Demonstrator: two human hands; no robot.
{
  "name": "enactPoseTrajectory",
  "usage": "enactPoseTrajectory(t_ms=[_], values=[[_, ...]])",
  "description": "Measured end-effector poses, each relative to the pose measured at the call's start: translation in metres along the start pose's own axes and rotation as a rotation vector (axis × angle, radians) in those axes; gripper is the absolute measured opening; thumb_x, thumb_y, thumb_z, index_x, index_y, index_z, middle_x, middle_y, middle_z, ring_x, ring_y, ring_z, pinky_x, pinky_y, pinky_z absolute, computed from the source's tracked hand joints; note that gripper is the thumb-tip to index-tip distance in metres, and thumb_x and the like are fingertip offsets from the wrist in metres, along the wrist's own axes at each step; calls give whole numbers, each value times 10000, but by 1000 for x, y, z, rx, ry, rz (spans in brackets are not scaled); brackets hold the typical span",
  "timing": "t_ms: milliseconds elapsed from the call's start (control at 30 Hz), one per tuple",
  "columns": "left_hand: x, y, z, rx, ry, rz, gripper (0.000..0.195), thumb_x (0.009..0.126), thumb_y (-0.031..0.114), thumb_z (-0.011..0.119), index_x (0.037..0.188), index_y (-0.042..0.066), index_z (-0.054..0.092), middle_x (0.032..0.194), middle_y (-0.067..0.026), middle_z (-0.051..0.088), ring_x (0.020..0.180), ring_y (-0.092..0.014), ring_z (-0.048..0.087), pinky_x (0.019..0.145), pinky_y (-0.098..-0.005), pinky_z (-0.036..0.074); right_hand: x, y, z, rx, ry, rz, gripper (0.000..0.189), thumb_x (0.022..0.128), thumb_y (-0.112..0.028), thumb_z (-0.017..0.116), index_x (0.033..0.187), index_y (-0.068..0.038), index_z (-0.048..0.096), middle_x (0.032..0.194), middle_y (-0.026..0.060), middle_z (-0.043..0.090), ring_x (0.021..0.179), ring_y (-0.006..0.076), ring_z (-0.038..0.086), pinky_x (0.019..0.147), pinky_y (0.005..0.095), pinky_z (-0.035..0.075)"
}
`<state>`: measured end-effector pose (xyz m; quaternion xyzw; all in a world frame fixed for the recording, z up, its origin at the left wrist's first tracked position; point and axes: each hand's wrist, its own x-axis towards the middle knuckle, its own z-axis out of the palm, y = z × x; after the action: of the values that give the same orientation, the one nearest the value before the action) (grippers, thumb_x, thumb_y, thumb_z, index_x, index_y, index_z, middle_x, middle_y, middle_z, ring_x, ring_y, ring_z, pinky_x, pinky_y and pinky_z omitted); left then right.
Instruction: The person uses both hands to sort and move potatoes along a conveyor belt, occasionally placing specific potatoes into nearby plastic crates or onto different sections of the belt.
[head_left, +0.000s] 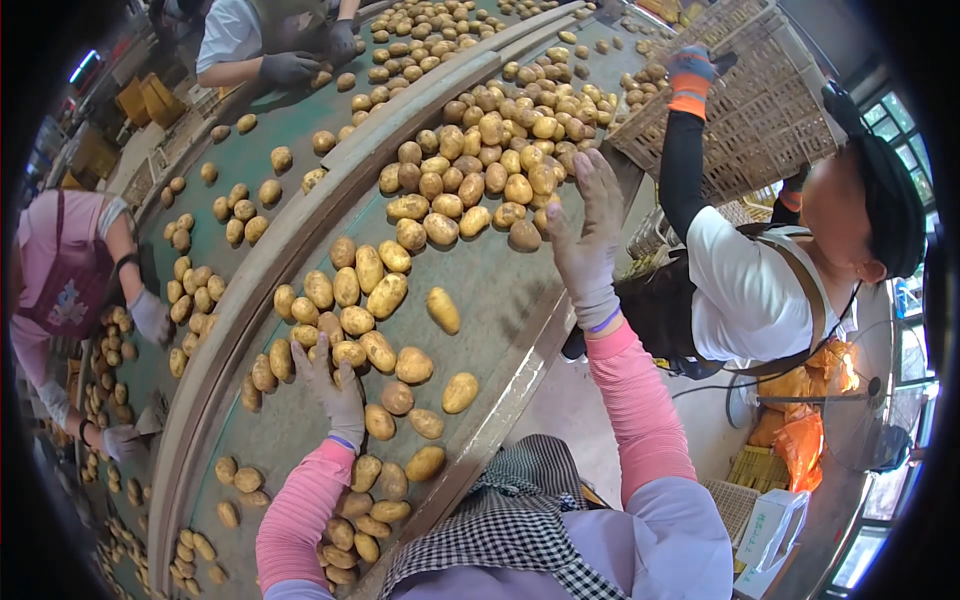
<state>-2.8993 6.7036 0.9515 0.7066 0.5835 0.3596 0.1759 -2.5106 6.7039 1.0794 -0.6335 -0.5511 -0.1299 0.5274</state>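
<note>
My left hand (330, 390), in a pale glove, is spread on the near side of a loose group of potatoes (357, 321). Its fingers reach in among them, and no potato is plainly gripped. Raised by the right end of a larger potato heap (491, 161) is my right hand (589, 232), gloved too, fingers apart and no object in it. Whether it touches the potato beside its thumb I cannot tell. Between the hands one long yellow potato (443, 310) lies on the green sorting table (495, 285). More potatoes (367, 517) rest beside my left forearm.
A co-worker in a white shirt (739, 292) tilts a plastic crate (742, 97) over the table's far right edge. A wooden divider (247, 307) separates off another lane of potatoes, where other gloved workers (71, 255) stand. At right are a fan (862, 397) and orange bags (799, 450).
</note>
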Motion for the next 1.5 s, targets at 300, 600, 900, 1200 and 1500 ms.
enactPoseTrajectory(t_ms=[300,600,900,1200,1500], values=[[16,17,33,-86,138,-84,489,962,354,629,1413,176,567,1632,-217,176,1513,-368,169,1212,-464,144,-31,52,10,-41,-302,122,608,878,-261,694,1427,-84,504,1445,205,498,1344,394,452,1118,480,353],[41,72,68,-57,162,-117,584,917,405,693,1439,196,535,1647,-204,121,1522,-373,129,1222,-510,102,-21,121,17,18,-510,308,586,906,-200,680,1430,-39,473,1424,210,518,1347,374,467,1133,419,362],[66,107,114,-23,145,-199,569,886,338,736,1396,150,568,1626,-219,160,1489,-379,227,1199,-478,206,80,289,64,-330,-501,559,575,804,-199,697,1358,-135,557,1331,253,574,1210,418,560,1042,444,453],[95,155,166,36,245,-201,526,829,266,795,1315,153,629,1591,-193,191,1452,-356,267,1184,-429,238,65,347,51,-99,-509,406,611,713,-100,795,1288,-88,587,1222,188,627,1119,355,616,975,405,500],[138,146,183,-154,256,-175,604,899,368,685,1404,89,505,1527,-148,325,1391,-270,333,1139,-371,305,62,102,79,554,-549,4,578,763,-16,760,1312,-72,587,1346,124,579,1304,305,504,1095,406,402]])
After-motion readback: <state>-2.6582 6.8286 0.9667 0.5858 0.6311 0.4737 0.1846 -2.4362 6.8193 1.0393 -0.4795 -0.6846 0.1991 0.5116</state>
